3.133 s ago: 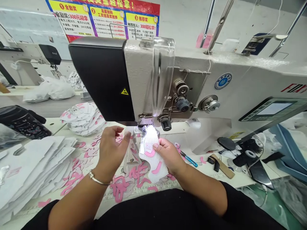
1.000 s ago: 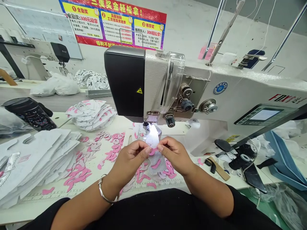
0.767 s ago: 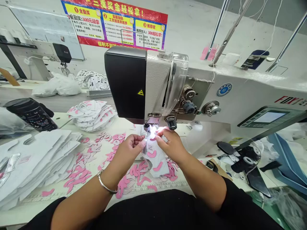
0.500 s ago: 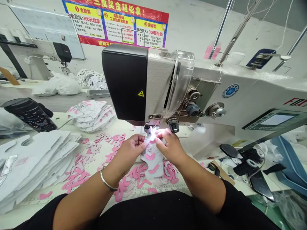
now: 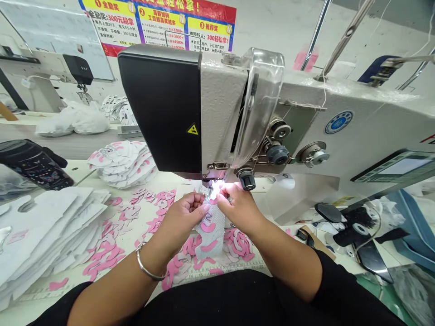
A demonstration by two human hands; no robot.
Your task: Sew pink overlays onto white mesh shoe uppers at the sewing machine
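From the head camera, the left hand (image 5: 181, 215) and right hand (image 5: 239, 209) pinch a white mesh panel (image 5: 213, 233) between their fingertips, its top end just under the presser foot (image 5: 208, 188). Pink cut pieces (image 5: 238, 244) lie below the grip, to the right. Fingers this close risk a prick if the machine runs; a slackened pinch could let the panel slip.

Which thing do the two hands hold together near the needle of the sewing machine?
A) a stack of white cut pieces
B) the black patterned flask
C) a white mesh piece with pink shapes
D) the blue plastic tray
C. The left hand and the right hand both pinch the white mesh piece just below the head of the sewing machine.
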